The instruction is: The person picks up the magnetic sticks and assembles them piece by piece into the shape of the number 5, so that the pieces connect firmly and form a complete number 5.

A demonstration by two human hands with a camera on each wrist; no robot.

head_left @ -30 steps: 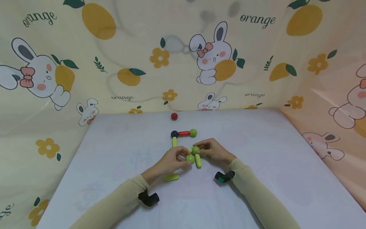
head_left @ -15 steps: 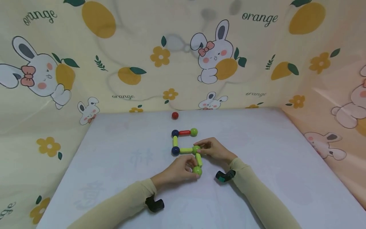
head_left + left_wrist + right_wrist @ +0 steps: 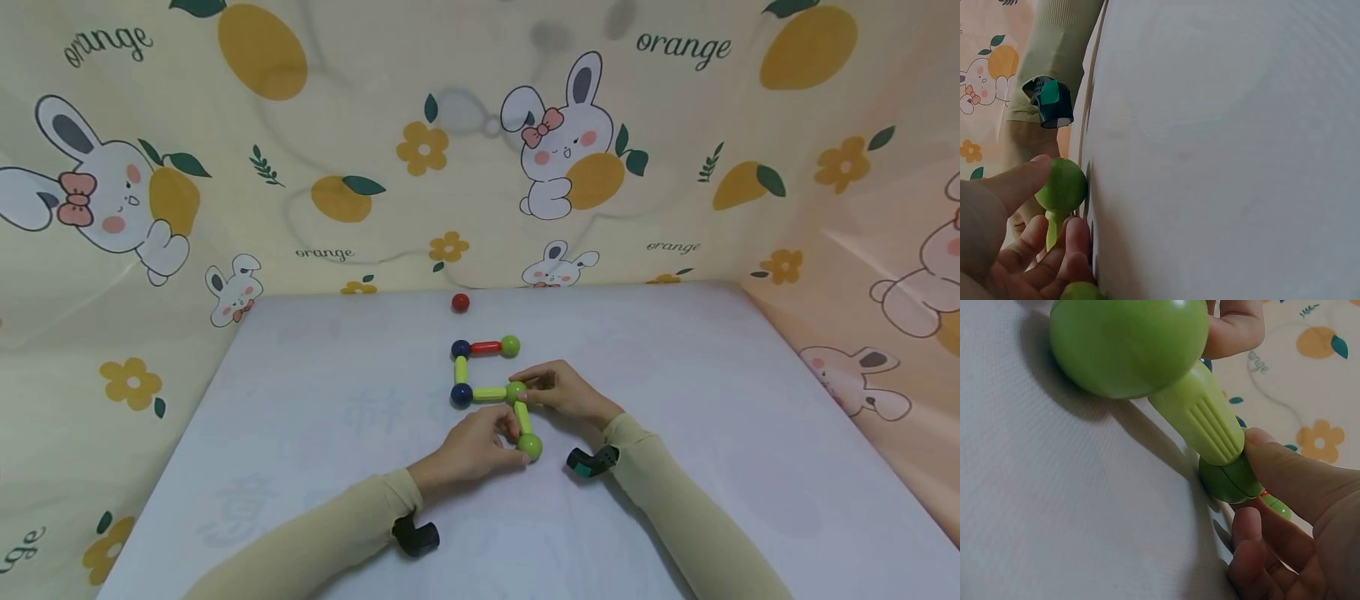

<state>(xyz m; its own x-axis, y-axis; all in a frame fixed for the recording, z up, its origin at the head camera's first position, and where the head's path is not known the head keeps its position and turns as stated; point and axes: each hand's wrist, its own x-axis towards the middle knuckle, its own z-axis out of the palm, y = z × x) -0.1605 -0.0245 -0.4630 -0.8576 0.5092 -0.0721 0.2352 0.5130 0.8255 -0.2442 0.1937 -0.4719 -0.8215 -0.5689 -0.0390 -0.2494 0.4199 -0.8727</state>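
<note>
My left hand (image 3: 476,446) pinches a green ball (image 3: 529,447) at the near end of a yellow-green stick (image 3: 523,419). My right hand (image 3: 566,393) pinches another green ball (image 3: 516,392) at the far end of that stick. From this second ball a yellow-green stick (image 3: 490,392) runs left to a dark blue ball (image 3: 461,395). In the right wrist view, the near green ball (image 3: 1129,347) and the ridged stick (image 3: 1200,419) meet, with my right thumb (image 3: 1297,475) against the farther ball. My left thumb (image 3: 1016,184) touches the green ball in the left wrist view.
Beyond the hands, a yellow-green stick (image 3: 461,369) links to another dark blue ball (image 3: 461,349), then a red stick (image 3: 486,347) and green ball (image 3: 510,345). A loose red ball (image 3: 461,303) lies near the back of the white table (image 3: 337,350); a patterned cloth hangs behind.
My left hand has moved right and nearer with its green ball, which now meets the stick's near end. The loose yellow-green stick by the left wrist is no longer visible. My right hand stays put.
</note>
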